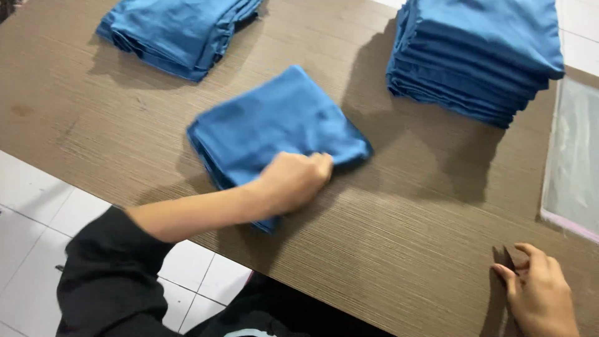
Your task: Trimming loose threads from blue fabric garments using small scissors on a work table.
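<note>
A folded blue cloth (274, 122) lies in the middle of the brown wooden table (387, 237). My left hand (293, 181) rests on its near edge with fingers curled onto the fabric, gripping the front corner. My right hand (540, 293) lies at the table's near right, fingers slightly bent, touching the tabletop and holding nothing.
A tall neat stack of folded blue cloths (477, 53) stands at the back right. A looser pile of blue cloths (178, 28) sits at the back left. A clear plastic bag (574, 156) lies flat at the right edge. White floor tiles (31, 206) show below the table's near edge.
</note>
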